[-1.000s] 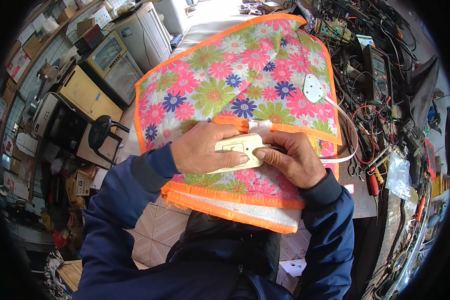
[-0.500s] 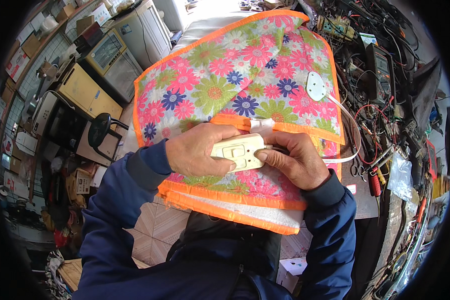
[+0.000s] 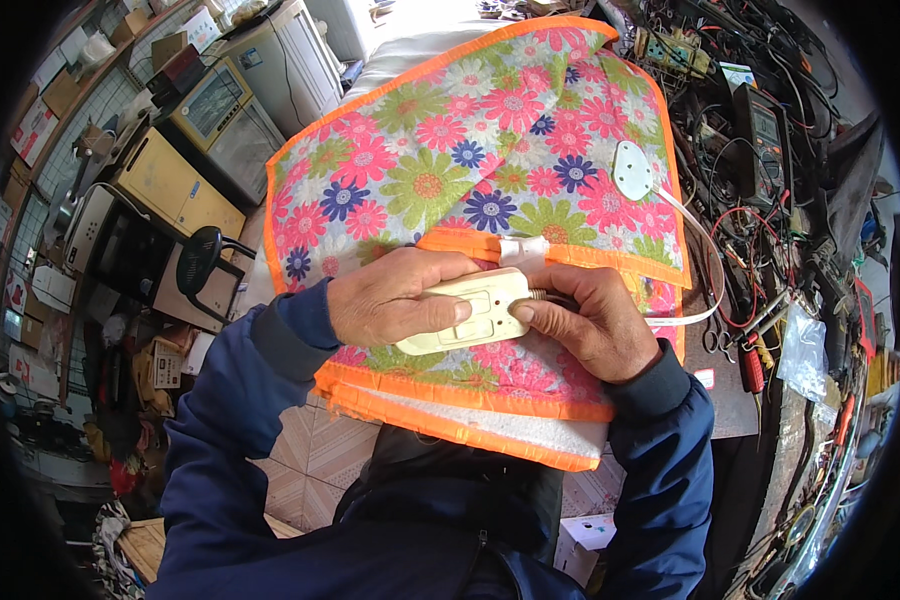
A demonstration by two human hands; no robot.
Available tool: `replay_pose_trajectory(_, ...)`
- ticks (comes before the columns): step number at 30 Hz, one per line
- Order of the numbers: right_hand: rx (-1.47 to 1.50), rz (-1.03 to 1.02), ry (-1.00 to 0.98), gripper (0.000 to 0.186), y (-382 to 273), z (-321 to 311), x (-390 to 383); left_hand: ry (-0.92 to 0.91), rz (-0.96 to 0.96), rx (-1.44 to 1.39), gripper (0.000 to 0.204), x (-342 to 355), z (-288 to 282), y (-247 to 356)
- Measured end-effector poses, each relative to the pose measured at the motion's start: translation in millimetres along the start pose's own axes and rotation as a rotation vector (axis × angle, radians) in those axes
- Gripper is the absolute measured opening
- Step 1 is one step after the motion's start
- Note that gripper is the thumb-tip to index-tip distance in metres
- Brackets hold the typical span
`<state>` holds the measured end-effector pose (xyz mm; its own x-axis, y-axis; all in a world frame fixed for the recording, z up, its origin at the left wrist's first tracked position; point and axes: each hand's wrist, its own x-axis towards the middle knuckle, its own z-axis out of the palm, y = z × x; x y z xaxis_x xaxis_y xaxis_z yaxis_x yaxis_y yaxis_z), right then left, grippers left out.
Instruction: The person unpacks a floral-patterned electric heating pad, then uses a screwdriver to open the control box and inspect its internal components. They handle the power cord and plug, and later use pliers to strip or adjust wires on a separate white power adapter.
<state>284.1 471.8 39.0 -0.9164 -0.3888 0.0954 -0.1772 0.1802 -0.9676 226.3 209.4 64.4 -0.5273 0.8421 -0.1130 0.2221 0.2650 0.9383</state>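
Left thumb (image 3: 438, 314) has moved up onto the switch (image 3: 481, 326), my left grip (image 3: 390, 296) cradling and right grip (image 3: 588, 318) pinching the corded end of a cream controller (image 3: 507, 296) above the flowered blanket (image 3: 425, 185), seemingly light, stiff, smooth, best held by its edges.

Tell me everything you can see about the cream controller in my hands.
The cream controller is an elongated, rounded block that looks like hard plastic. Its upward face has a framed rectangular panel with a raised switch, and small dark dots near the right end, where a ridged cord sleeve emerges. It slants, right end farther from you, over the flowered blanket. Your left hand grips it, thumb across its face; your right hand holds its cord end.
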Motion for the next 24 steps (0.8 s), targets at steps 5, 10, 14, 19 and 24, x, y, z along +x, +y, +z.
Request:
replay_pose_trajectory(5, 0.015, -0.002, 0.007, 0.029, 2, 1, 0, 0.030, 0.001, 0.059, 0.042, -1, 0, -1)
replay_pose_trajectory(10, 0.009, -0.010, 0.021, 0.028, 3, 1, -2, 0.032, -0.064, 0.130, 0.042, 7, 1, 7)
replay_pose_trajectory(14, 0.043, 0.000, -0.007, 0.027, 2, 3, -1, 0.031, 0.022, 0.077, 0.043, 4, 2, 2)
replay_pose_trajectory(19, 0.088, -0.017, -0.016, 0.027, 3, 4, -1, 0.006, 0.063, 0.071, 0.048, 3, 1, 2)
replay_pose_trajectory(24, 0.078, 0.015, -0.001, 0.026, 1, 3, 0, 0.108, 0.040, 0.034, 0.050, 0, 7, -5)
